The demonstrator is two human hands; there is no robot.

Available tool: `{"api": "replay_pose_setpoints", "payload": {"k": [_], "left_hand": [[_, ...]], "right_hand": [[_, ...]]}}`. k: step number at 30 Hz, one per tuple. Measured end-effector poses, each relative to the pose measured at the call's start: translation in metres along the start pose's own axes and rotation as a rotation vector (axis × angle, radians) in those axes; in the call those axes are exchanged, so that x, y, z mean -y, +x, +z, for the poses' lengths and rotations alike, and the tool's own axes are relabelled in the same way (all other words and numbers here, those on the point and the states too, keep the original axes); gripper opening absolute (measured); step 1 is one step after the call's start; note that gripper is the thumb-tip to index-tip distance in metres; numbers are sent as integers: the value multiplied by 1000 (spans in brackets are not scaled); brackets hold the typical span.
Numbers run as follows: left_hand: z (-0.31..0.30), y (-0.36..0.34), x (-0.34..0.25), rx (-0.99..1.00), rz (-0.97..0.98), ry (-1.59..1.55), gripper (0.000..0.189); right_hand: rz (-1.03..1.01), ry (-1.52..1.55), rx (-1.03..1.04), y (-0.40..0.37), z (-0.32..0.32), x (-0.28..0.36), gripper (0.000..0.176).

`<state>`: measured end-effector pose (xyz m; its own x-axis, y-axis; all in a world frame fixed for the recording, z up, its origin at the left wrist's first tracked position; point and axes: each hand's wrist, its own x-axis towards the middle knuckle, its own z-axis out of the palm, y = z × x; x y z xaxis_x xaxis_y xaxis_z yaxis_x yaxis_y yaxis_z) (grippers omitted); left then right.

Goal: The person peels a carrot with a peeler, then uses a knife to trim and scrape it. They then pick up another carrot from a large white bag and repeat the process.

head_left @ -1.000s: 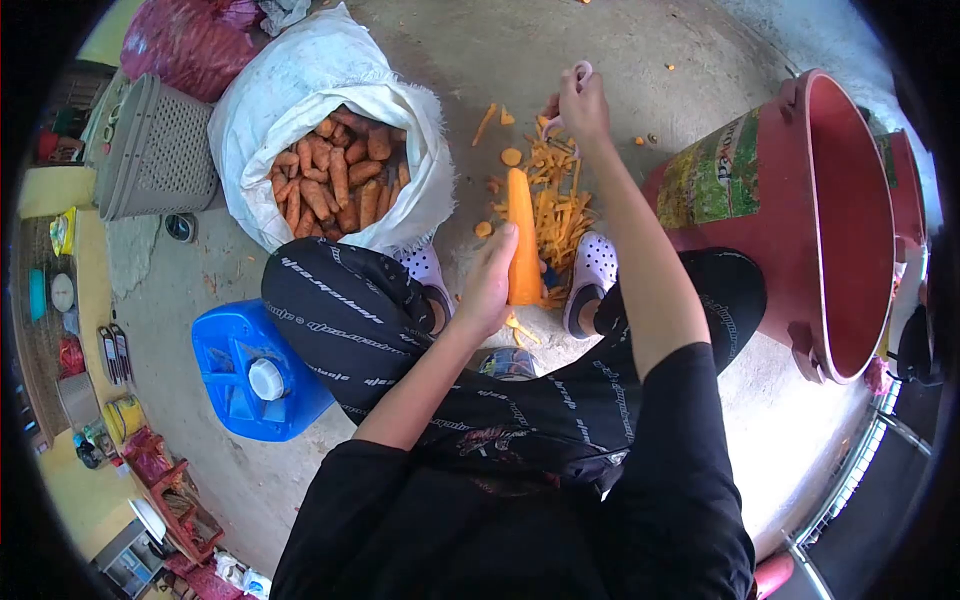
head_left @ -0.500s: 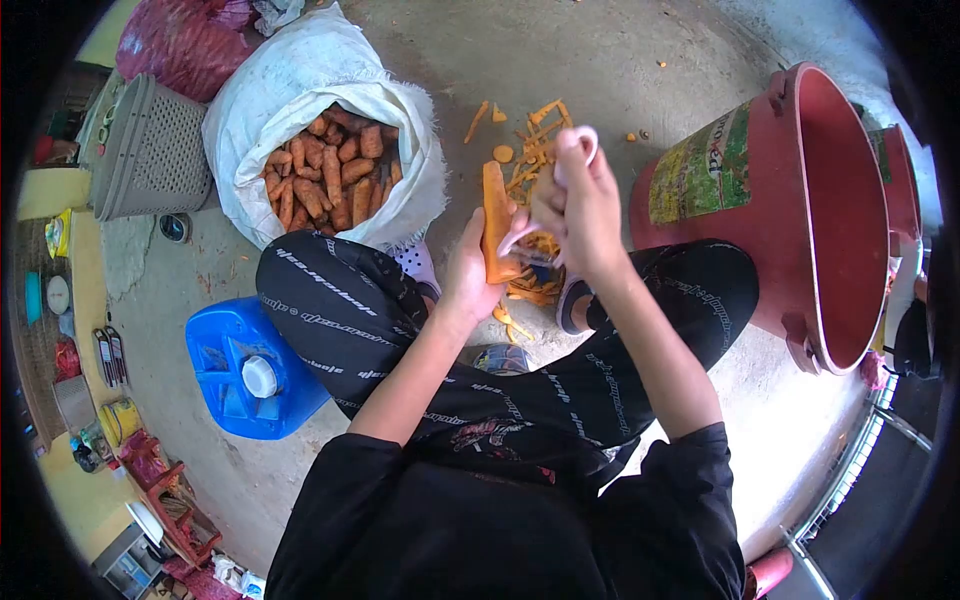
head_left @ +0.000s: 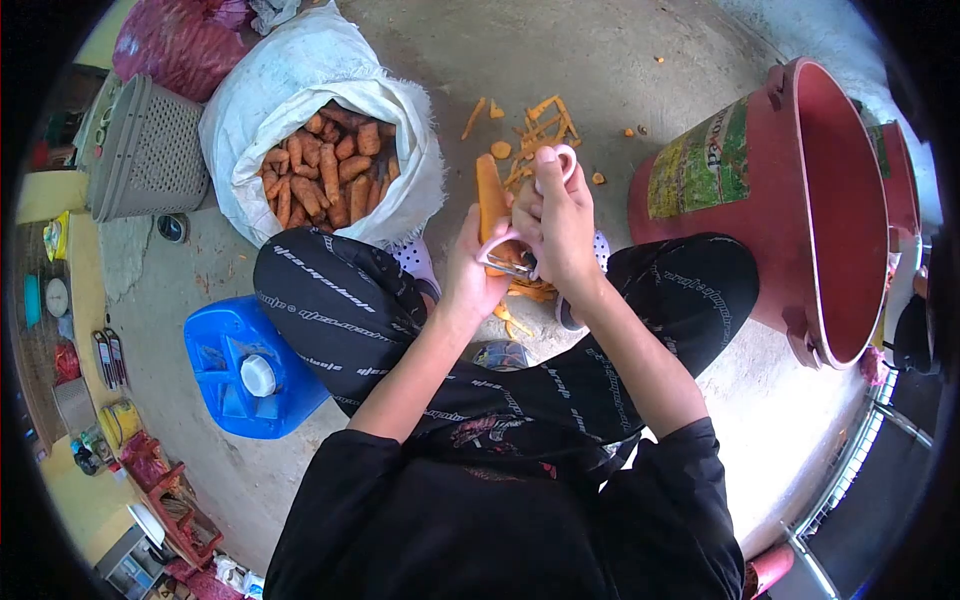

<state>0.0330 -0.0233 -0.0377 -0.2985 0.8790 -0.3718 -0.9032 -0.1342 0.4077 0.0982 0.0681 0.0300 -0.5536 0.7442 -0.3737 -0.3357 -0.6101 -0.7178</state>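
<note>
Moved in close over the last second: right hand [head_left: 562, 235] with its pale pink peeler [head_left: 500, 238], from well out over the far side of the peelings [head_left: 546, 125] to just beside the carrot [head_left: 490, 195]. Judging by that, back at the work of peeling, with the peeler's frame now across the near end of the carrot rather than well apart from it. Hard to tell, at such a small size, whether actually touching with the blade [head_left: 515, 269]. Held up off the floor [head_left: 450, 55], far end tilted slightly left: the carrot, bright orange, gripped toward its near end by the left hand [head_left: 474, 270]. Closed around the peeler, pale ring [head_left: 569, 160] on its far side: the right hand. Beyond, on the floor: loose peelings and a round orange slice [head_left: 501, 150]. Out to the left: an open white sack [head_left: 285, 75] of rough, browner carrots [head_left: 330, 175], and nearer, a blue jug [head_left: 225, 385] with a white cap [head_left: 258, 376]. Over to the right: a large red bucket [head_left: 715, 250] with a green label [head_left: 700, 165].
</note>
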Motion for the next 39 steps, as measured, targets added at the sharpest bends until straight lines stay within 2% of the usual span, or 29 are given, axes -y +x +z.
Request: {"api": "replay_pose_setpoints", "payload": {"k": [2, 3, 6, 8, 10, 11, 12, 16, 18, 21, 24, 25, 28, 31, 34, 36, 37, 39], "left_hand": [[13, -2, -2, -99, 11, 0, 19], [7, -2, 1, -74, 4, -25, 19], [-11, -2, 8, -13, -9, -43, 21], [-12, -3, 8, 25, -16, 10, 23], [-6, -2, 10, -32, -47, 35, 24], [-2, -3, 9, -66, -61, 53, 24], [1, -4, 7, -102, -78, 73, 24], [-5, -12, 16, -71, -84, 227, 30], [2, -17, 19, -153, -109, 217, 34], [1, -14, 18, -165, -93, 217, 36], [6, -19, 12, -64, -58, 416, 38], [12, -19, 8, -35, -48, 428, 40], [11, -15, -1, -108, -79, 308, 41], [8, -11, -6, -108, -110, 99, 41], [4, -5, -8, -91, -161, -69, 40], [-2, -5, -10, -72, -211, -161, 39], [1, -3, -8, -156, -196, -110, 36], [-1, -1, -6, -147, -151, -81, 35]], "right_hand": [[-13, 113, -86, 10, -10, -14, 17], [-24, 99, -116, 11, -8, -13, 17], [33, -131, 24, 13, 0, 1, 17], [-6, -128, 40, 14, 0, 3, 19], [-68, -157, 61, 21, -2, 2, 21], [-14, -103, 50, 30, -6, 3, 22], [37, -94, 130, 36, -9, 7, 23], [-48, -154, 76, 57, -10, 11, 23], [-70, -150, 39, 80, -9, 9, 22], [-88, -149, -10, 118, -18, -2, 20], [-290, -351, -109, 175, -44, -9, 19], [-246, -429, -125, 186, -51, -6, 18], [-356, -1118, -227, 189, -52, -5, 18], [-846, -2018, 75, 190, -73, 12, 18], [-402, -1714, -3, 168, -51, 46, 23], [-524, -1369, -7, 138, -34, 54, 24], [-583, -1197, -12, 121, -26, 58, 25], [-404, -618, 40, 82, -7, 53, 24]]}}
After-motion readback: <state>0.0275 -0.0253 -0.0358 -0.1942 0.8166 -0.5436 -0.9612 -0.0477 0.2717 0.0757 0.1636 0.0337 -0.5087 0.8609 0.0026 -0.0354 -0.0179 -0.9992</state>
